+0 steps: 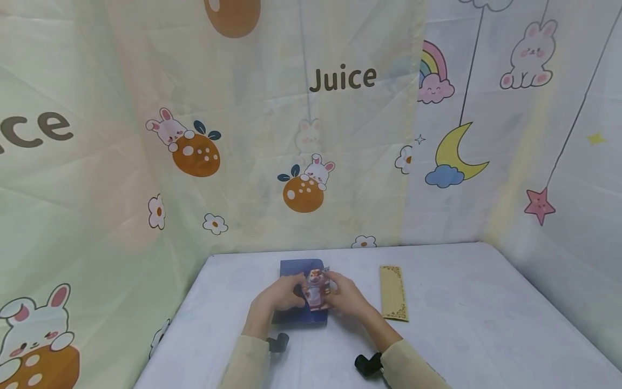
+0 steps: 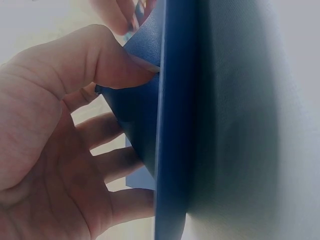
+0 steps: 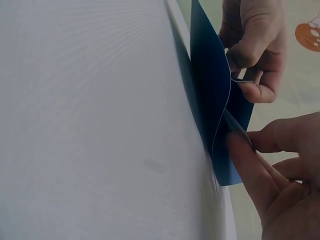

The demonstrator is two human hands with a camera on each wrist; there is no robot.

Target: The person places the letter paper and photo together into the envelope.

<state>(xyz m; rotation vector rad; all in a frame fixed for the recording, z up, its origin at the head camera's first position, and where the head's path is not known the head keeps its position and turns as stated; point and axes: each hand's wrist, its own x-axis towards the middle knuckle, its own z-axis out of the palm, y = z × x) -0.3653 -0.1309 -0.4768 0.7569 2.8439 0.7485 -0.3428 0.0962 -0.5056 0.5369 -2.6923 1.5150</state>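
A blue folder-like sheet point(image 1: 295, 266) lies on the white table in the head view. Over it, a small, thin cartoon animal cutout point(image 1: 316, 292) is held up between both hands. My left hand point(image 1: 283, 293) pinches its left edge, and my right hand point(image 1: 345, 295) pinches the opposite edge. Close up in the left wrist view, the left thumb point(image 2: 120, 70) lies against a dark blue surface while the other fingers spread behind it. Thin blue layers point(image 3: 207, 75) stand apart in the right wrist view, where right fingertips point(image 3: 240, 140) grip a flap. How the cutout joins the sheet is hidden.
To the right of the hands lies a tan rectangular strip point(image 1: 394, 293) with ornate ends. Printed fabric curtains point(image 1: 359, 162) surround the white table point(image 1: 452, 302) at the back and sides. Dark wrist cameras point(image 1: 368, 365) sit by the sleeves.
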